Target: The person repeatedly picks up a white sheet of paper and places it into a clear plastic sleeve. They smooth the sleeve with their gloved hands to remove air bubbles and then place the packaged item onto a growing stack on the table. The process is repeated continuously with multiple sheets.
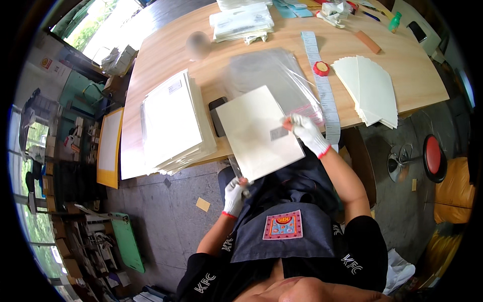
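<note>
The right hand (308,132) pinches the edge of a pale board (254,138), apparently steadying it between the hands, the left hand (234,197) curls at its near corner, grip unclear, and clear sleeves (266,68) lie just beyond, presumably for easy reach

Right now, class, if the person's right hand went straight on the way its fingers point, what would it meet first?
The white sheet: the right hand is at its edge. Beyond lie the clear plastic bags, though their depth below is unclear.
</note>
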`<state>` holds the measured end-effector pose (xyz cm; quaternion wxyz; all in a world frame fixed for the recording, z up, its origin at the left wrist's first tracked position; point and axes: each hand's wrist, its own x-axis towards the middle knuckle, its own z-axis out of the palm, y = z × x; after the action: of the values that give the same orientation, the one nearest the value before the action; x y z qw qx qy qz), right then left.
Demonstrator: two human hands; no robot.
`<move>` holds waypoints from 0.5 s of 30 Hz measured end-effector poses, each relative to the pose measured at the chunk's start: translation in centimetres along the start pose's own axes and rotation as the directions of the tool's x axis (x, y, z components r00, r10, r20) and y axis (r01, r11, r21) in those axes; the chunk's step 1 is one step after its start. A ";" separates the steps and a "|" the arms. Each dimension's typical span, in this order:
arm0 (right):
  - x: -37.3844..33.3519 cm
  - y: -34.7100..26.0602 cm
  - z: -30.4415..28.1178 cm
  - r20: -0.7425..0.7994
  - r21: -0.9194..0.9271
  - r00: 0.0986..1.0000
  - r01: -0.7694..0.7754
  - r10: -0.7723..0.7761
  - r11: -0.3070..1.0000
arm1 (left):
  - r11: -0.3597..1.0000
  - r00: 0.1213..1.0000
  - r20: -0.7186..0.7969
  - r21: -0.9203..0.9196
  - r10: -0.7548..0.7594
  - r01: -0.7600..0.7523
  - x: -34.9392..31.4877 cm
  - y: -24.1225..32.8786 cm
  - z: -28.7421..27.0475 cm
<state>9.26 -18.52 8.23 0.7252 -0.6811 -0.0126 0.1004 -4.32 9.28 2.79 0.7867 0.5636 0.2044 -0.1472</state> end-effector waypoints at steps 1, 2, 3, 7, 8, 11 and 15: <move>1.7 -0.4 0.5 0.003 -0.042 1.000 -0.010 0.010 0.999 | 0.999 0.999 0.003 -0.002 -0.043 0.043 -1.2 0.0 -0.3; 3.3 -0.7 0.6 0.003 -0.084 1.000 -0.020 0.020 0.996 | 0.996 0.996 0.008 -0.004 -0.086 0.086 -2.1 -0.1 -0.6; 5.2 -0.2 0.5 -0.031 -0.222 0.999 0.000 -0.007 0.975 | 0.998 0.998 -0.013 -0.034 -0.057 0.056 -2.5 -0.9 -0.7; 9.7 1.2 0.6 -0.171 -0.628 0.970 0.028 -0.173 0.778 | 0.997 0.997 0.010 0.032 -0.076 0.076 -2.8 -1.6 -1.3; 9.9 1.4 0.7 -0.172 -0.675 0.960 0.050 -0.223 0.736 | 0.997 0.997 0.010 0.038 -0.071 0.071 -2.8 -1.5 -1.3; 10.2 2.3 0.8 -0.112 -0.841 0.896 0.145 -0.429 0.522 | 0.997 0.998 0.009 0.045 -0.061 0.060 -3.1 -0.8 -1.0; 8.8 2.2 2.2 -0.305 -0.803 0.798 0.077 -0.519 0.591 | 0.999 0.999 0.019 0.035 -0.039 0.038 -3.3 0.1 -0.9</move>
<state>17.29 -14.79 5.18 0.3547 -0.9067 0.0203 -0.2272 -7.29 10.13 4.24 0.7759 0.5715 0.2050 -0.1713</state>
